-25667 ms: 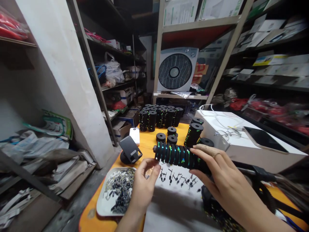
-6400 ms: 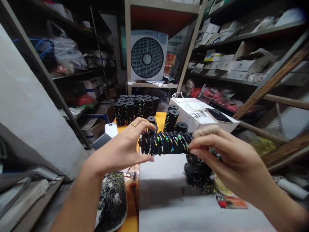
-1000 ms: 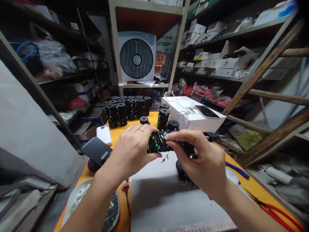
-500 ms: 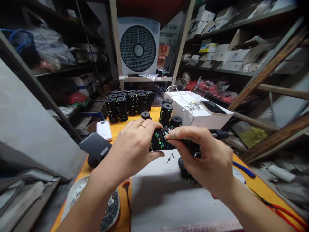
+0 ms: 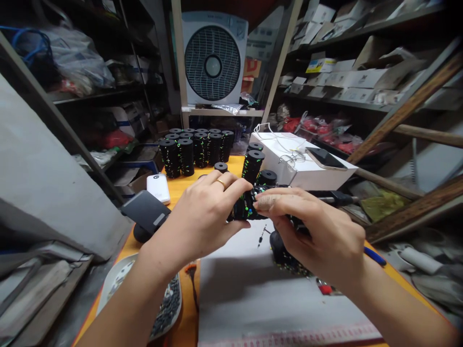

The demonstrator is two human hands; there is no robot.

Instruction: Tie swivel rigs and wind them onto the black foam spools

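My left hand (image 5: pixel 202 217) and my right hand (image 5: pixel 318 236) both grip a horizontal row of black discs (image 5: pixel 248 208) with green and yellow flecks, strung on a rod (image 5: pixel 334 197) that sticks out to the right. The left hand, with a gold ring, wraps the row's left end. My right hand's fingers pinch the row from above at its middle. Under the hands lies a grey sheet (image 5: pixel 267 299) with a small black part (image 5: pixel 261 238) on it. A dark pile of discs (image 5: pixel 285 255) sits below the right hand.
Upright stacks of black discs (image 5: pixel 195 149) stand at the back of the orange table (image 5: pixel 188 332). A white plate (image 5: pixel 123 284) with small dark parts lies front left, beside a phone stand (image 5: pixel 146 214) and a white power bank (image 5: pixel 158 187). A white box (image 5: pixel 300 164) carries a phone. Shelves surround the table.
Both hands have closed in on the row of discs, covering more of it. The camera view shifted slightly; the row stays held above the grey sheet.
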